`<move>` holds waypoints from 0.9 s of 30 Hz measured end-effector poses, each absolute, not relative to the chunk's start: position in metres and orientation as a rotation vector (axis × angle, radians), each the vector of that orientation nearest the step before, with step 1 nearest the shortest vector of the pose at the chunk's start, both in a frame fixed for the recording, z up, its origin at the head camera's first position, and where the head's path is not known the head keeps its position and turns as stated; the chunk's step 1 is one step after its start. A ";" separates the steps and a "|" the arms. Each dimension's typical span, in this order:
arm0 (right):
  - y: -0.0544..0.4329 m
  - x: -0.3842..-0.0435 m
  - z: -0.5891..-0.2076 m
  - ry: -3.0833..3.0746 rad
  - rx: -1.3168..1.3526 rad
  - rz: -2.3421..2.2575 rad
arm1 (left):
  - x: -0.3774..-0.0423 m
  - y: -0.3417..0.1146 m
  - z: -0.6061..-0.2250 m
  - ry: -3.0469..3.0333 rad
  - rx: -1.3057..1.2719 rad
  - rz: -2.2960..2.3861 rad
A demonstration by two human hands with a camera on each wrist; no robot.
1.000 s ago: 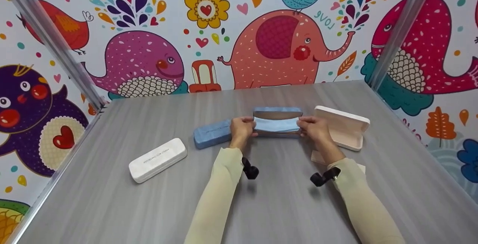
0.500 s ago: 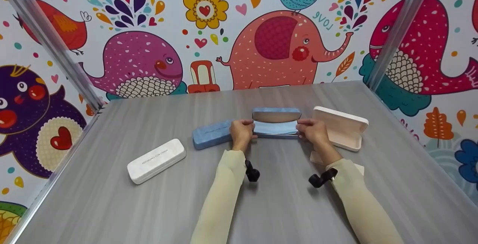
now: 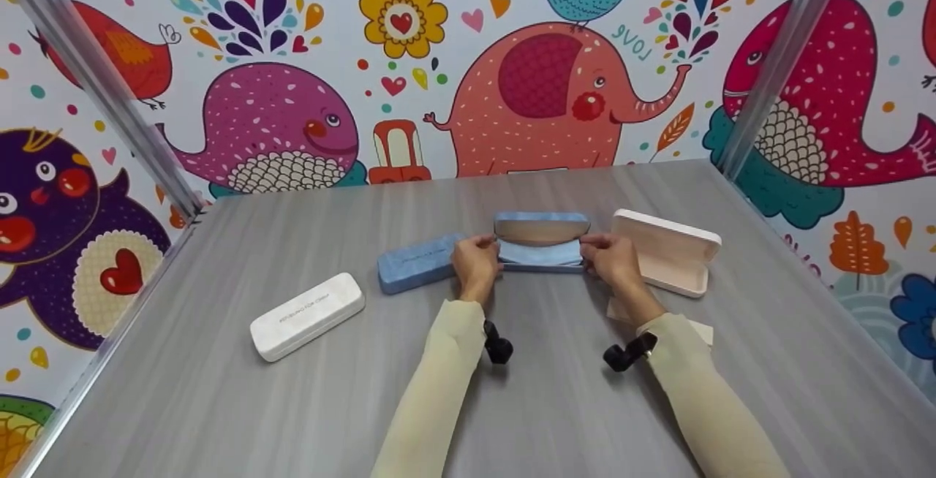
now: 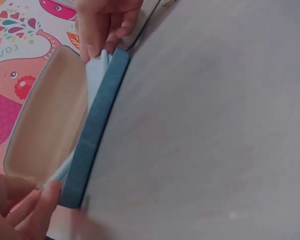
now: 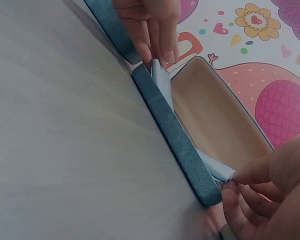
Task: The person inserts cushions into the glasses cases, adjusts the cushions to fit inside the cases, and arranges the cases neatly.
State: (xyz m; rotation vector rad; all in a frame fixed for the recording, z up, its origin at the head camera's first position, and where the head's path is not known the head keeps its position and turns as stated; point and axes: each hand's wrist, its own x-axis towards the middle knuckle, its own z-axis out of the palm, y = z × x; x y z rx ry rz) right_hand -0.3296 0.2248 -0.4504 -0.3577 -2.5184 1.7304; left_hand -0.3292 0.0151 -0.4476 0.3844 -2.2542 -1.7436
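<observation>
A light blue folded cloth lies across the open blue glasses case, its middle sagging into the base. My left hand pinches the cloth's left end between thumb and fingers. At the other end, my right hand pinches the cloth in the same way. In the right wrist view both cloth ends stick up above the case's front wall. The beige-lined lid stands raised behind, as the left wrist view shows.
Beside my left hand lies a closed blue glasses case; further left is a closed white one. An open white case stands to the right. A pale cloth lies partly under my right forearm. A patterned wall rises behind.
Both hands have lowered the cloth from above the case down into its base. The cloth, flatter half a second ago, now sags more in the middle.
</observation>
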 end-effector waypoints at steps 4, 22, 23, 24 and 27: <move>0.224 -0.328 -0.450 -2.518 -0.382 1.724 | -0.326 0.017 -0.446 -2.261 0.383 -1.736; 0.226 -0.323 -0.436 -2.331 -0.398 1.874 | -0.331 -0.007 -0.432 -2.278 0.339 -1.808; 0.226 -0.323 -0.435 -2.342 -0.396 1.837 | -0.332 -0.009 -0.430 -2.282 0.326 -1.820; 0.226 -0.322 -0.433 -2.358 -0.391 1.791 | -0.333 -0.010 -0.429 -2.296 0.312 -1.818; 0.225 -0.320 -0.428 -2.409 -0.373 1.680 | -0.335 -0.014 -0.425 -2.361 0.259 -1.766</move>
